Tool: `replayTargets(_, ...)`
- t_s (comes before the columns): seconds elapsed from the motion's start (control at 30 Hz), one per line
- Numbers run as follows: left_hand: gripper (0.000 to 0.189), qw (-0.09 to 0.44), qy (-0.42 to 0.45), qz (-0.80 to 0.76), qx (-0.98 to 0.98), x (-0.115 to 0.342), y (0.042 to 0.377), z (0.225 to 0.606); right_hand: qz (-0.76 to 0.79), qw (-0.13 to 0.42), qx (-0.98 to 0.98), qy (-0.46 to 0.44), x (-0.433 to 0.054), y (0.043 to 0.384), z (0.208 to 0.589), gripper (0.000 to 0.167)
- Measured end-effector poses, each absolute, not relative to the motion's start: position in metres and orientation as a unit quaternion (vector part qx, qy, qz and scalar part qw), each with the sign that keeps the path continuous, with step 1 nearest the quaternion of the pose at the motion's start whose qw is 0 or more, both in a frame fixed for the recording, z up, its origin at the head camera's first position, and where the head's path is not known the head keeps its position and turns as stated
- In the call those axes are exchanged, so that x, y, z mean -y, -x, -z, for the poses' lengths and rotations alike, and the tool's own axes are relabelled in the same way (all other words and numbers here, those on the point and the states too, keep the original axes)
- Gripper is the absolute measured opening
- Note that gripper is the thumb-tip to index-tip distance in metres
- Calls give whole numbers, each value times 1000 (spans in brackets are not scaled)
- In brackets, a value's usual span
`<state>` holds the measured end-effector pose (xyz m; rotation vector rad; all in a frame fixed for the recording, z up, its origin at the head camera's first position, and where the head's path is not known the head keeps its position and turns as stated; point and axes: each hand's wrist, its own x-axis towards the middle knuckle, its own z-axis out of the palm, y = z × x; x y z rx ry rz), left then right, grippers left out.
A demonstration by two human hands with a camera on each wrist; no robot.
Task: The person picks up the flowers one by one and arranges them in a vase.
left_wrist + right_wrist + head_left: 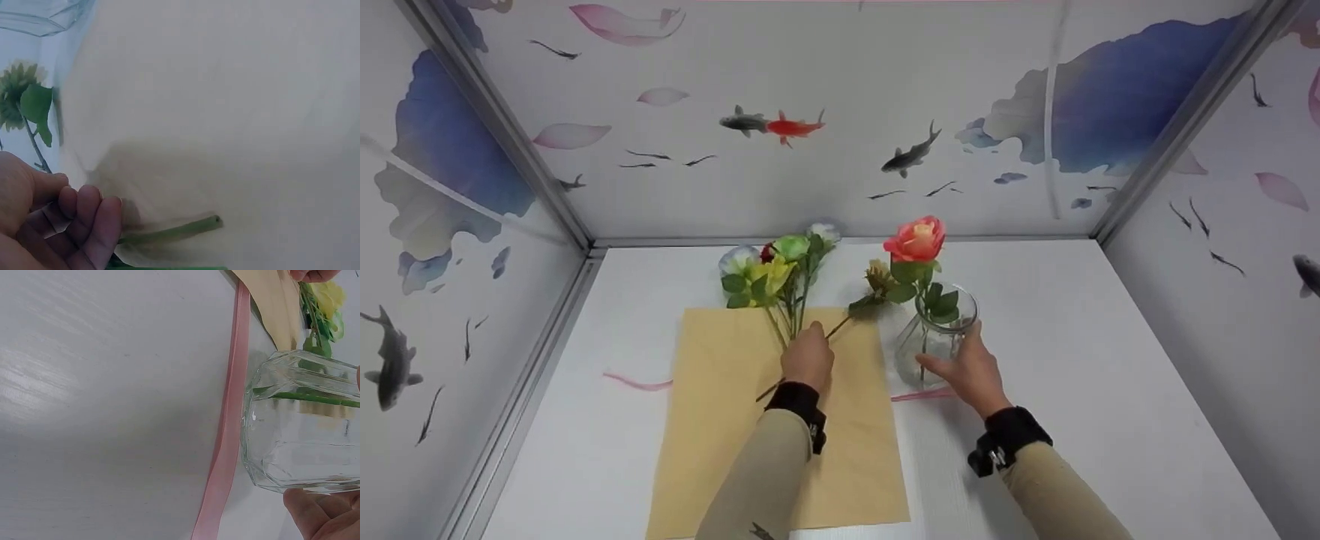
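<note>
My left hand holds flower stems over the brown paper; its curled fingers hide how many. Stem ends stick out past those fingers in the left wrist view. Beyond the hand fan out a yellow flower, a green flower and whitish blooms. A sunflower-like bloom lies to the right, its stem crossing under or through the left hand. My right hand grips a clear glass vase from the side, thumb and fingers apart around it. Inside stands the stem of a coral rose.
A pink ribbon runs beside the vase base, and a ribbon end shows left of the paper. The white table meets patterned walls at its back and sides.
</note>
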<state>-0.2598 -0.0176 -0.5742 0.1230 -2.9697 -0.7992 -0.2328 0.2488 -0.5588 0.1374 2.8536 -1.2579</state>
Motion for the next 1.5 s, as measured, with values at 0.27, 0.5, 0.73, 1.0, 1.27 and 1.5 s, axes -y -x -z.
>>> replayTargets(0.27, 8, 35, -17, 294, 955, 18, 265, 562, 395, 1, -918, -37, -250, 233, 561, 118)
replayTargets(0.5, 10, 40, -30, 331, 942, 18, 268, 550, 392, -6, -919, -31, -251, 231, 563, 121)
replayTargets(0.73, 16, 51, -50, 390, 918, 20, 272, 536, 395, -14, -918, -22, -251, 230, 564, 119)
replayTargets(1.0, 21, 78, -50, 465, 880, 21, 271, 518, 395, -14, -918, -21, -250, 231, 564, 112)
replayTargets(1.27, 21, 111, -28, 574, 811, 20, 267, 500, 392, -18, -920, -22, -249, 231, 562, 114)
replayTargets(1.5, 20, 139, 6, 604, 785, 16, 262, 488, 376, -11, -926, -28, -249, 231, 562, 122)
